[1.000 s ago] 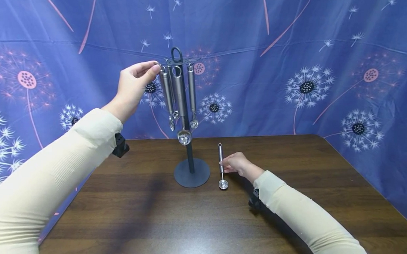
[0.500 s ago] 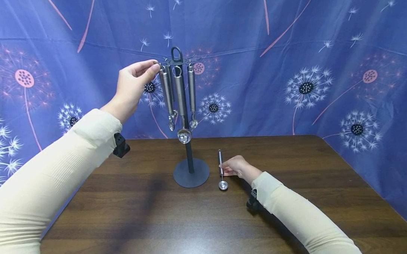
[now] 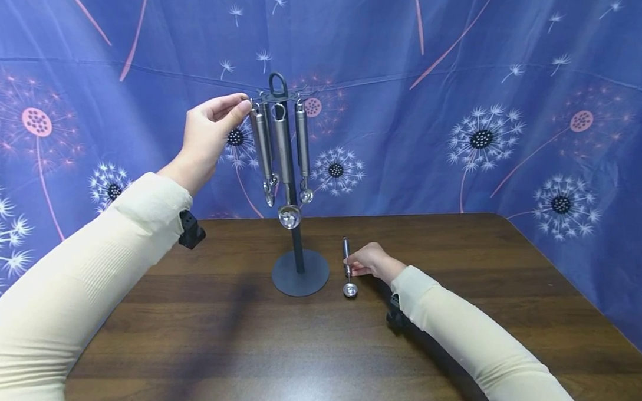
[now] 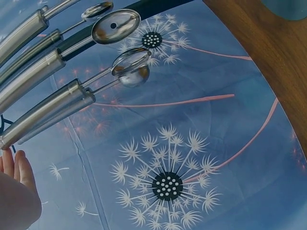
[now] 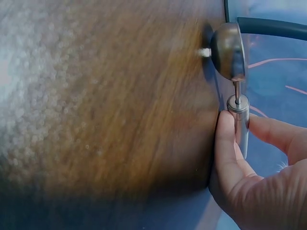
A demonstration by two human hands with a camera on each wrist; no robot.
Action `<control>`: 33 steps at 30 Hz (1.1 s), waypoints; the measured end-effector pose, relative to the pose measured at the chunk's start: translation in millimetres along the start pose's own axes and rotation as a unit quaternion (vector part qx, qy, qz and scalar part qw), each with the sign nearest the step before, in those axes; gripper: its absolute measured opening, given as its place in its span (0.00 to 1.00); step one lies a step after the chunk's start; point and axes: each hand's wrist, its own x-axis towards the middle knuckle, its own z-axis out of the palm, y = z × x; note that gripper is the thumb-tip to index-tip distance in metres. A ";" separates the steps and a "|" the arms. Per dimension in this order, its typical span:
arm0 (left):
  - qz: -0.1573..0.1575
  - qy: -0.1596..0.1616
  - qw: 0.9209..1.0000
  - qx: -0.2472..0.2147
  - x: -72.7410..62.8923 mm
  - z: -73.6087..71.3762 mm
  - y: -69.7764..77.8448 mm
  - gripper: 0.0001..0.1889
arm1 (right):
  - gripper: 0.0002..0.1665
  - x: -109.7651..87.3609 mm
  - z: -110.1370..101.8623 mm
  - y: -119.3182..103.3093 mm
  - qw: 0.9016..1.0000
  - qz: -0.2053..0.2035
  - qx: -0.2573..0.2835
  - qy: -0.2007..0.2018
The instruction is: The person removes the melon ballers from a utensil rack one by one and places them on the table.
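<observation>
In the head view my left hand (image 3: 209, 129) is raised to the left edge of a black rack (image 3: 275, 97), thumb and fingers pinching at its rim beside a hanging handle's top. Several steel utensils hang there, including a round-bowled scoop (image 3: 283, 146). In the left wrist view, one hanging spoon bowl (image 4: 116, 26) has a small hole in its middle. My right hand (image 3: 372, 261) pinches the steel handle of a melon baller (image 3: 350, 290) low over the table, right of the rack's base. The right wrist view shows thumb and fingers on either side of that handle, just below the bowl.
The rack's round black base (image 3: 300, 282) stands on a brown wooden table (image 3: 273, 352). Behind the table hangs a blue curtain (image 3: 397, 138) with dandelion prints. A small black camera (image 3: 191, 230) is strapped to the left wrist.
The melon baller's handle end has come lower in the head view, the right hand shifting slightly with it. My left hand has stayed at the rack's edge; the hanging utensils sway slightly.
</observation>
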 end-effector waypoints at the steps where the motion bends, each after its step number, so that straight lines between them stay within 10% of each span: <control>1: 0.000 0.000 1.000 0.000 -0.1 -0.2 -0.1 0.22 | 0.10 -0.5 0.5 -0.2 1.000 0.000 -0.001 0.001; 33: 0.009 0.002 1.000 0.015 -1.4 -0.3 -1.3 0.21 | 0.20 -2.0 -6.5 -5.3 1.000 0.000 -0.003 0.012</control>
